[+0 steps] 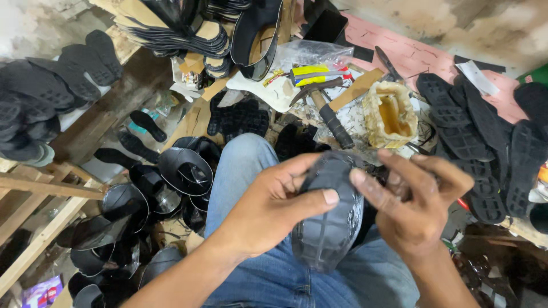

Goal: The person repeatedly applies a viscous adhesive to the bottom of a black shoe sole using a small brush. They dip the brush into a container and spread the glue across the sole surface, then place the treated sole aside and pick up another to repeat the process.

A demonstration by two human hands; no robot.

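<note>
I hold a black rubber shoe sole (331,222) upright over my lap, its grooved tread facing me. My left hand (268,208) grips its left edge, thumb lying across the tread. My right hand (414,205) clasps the right edge near the top, thumb pressed on the upper rim. Both hands are over my blue-jeaned knee (240,171).
A glue-crusted open tin (390,114) and a hammer (328,111) lie on the cluttered bench ahead. Black soles (479,142) are stacked at the right and on a shelf (45,97) at the left. Glossy black shoe uppers (137,211) are piled on the floor at the left.
</note>
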